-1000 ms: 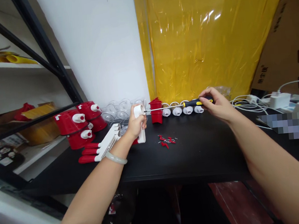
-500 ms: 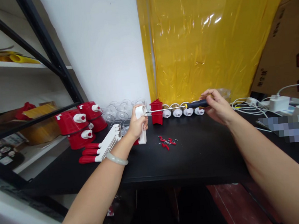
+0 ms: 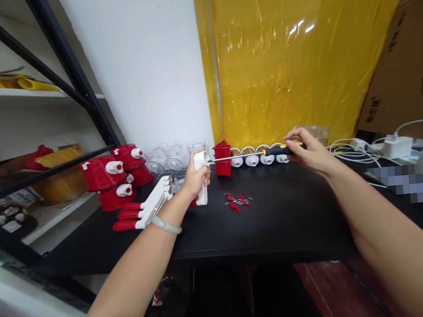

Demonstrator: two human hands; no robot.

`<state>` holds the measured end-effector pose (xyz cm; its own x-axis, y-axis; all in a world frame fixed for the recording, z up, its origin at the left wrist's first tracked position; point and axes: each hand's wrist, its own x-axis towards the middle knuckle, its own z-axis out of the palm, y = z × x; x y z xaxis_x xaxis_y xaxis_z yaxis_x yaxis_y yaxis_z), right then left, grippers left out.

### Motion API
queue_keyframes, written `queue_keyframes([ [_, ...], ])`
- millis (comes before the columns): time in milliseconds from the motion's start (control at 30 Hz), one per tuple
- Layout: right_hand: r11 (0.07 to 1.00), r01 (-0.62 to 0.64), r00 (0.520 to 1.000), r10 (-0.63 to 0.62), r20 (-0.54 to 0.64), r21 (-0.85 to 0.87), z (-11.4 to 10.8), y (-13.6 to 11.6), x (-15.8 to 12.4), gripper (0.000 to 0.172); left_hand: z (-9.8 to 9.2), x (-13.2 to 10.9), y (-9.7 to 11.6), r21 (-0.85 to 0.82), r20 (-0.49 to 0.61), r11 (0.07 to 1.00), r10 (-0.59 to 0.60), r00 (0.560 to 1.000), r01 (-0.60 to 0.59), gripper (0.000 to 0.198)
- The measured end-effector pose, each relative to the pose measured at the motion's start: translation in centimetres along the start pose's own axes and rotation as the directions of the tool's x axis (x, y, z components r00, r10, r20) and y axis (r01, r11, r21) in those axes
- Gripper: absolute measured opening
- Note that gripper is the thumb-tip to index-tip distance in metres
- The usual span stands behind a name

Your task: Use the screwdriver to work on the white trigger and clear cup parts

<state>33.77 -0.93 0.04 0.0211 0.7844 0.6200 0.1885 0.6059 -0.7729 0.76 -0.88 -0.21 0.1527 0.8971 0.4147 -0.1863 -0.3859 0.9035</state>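
Observation:
My left hand [image 3: 195,176] is wrapped round a white plastic part [image 3: 202,197] with a round opening at its top. A bit of red shows under that part. The fingers of my right hand [image 3: 305,151] close on the yellow and black handle of a screwdriver [image 3: 275,150]. Its long metal shaft points left, and the tip meets the round opening; exactly where it ends inside is hidden. On the black table below lie small red pieces [image 3: 234,207] and several screws [image 3: 239,202].
White parts with red handles [image 3: 145,208] lie left of my forearm. Red containers [image 3: 103,173] are stacked by the shelf. Clear plastic cups [image 3: 165,157], a red hopper [image 3: 222,160] and white cylinders [image 3: 252,159] line the back. Cables and chargers [image 3: 397,146] sit at right.
My right fingers have shifted on the screwdriver handle, which has turned so that more yellow shows. The left hand holds the white part in nearly the same place.

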Motion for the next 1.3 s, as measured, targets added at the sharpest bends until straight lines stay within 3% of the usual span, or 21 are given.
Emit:
queue_keyframes([
  [167, 0.999, 0.016, 0.997, -0.019, 0.08, 0.047, -0.6, 0.1, -0.1, 0.038, -0.1, 0.0, 0.3, -0.006, -0.007, 1.0, 0.001, 1.0, -0.001, 0.06],
  [367, 0.993, 0.027, 0.998, -0.033, 0.058, 0.115, -0.3, -0.4, 0.1, 0.052, 0.2, -0.1, 0.4, -0.045, 0.017, 0.999, -0.008, 1.0, 0.008, 0.059],
  [533, 0.985, -0.087, 0.995, 0.078, 0.065, 0.152, 1.0, 0.8, 0.2, 0.064, 0.0, 0.0, 0.4, -0.071, -0.036, 0.997, 0.005, 0.999, -0.008, 0.061],
  [600, 0.986, -0.147, 0.987, 0.142, 0.07, 0.075, 1.2, 1.3, 0.1, 0.069, -0.1, 0.1, 0.3, -0.047, -0.05, 0.999, 0.009, 0.999, -0.011, 0.06],
  [733, 0.993, -0.091, 0.995, 0.094, 0.043, -0.078, 1.1, 1.6, 0.0, 0.056, -0.3, 0.1, 0.0, -0.013, -0.053, 1.0, 0.021, 0.998, -0.021, 0.06],
  [1033, 0.999, -0.017, 1.0, 0.017, -0.002, -0.031, 1.0, 1.9, 0.3, 0.031, -0.4, 0.2, -0.3, 0.007, -0.055, 1.0, 0.005, 0.998, -0.005, 0.062],
  [1300, 0.965, -0.091, 0.996, 0.085, 0.034, 0.248, 1.5, 1.8, 0.2, 0.043, -0.5, 0.3, -0.2, 0.001, -0.069, 1.0, -0.027, 0.997, 0.027, 0.061],
])
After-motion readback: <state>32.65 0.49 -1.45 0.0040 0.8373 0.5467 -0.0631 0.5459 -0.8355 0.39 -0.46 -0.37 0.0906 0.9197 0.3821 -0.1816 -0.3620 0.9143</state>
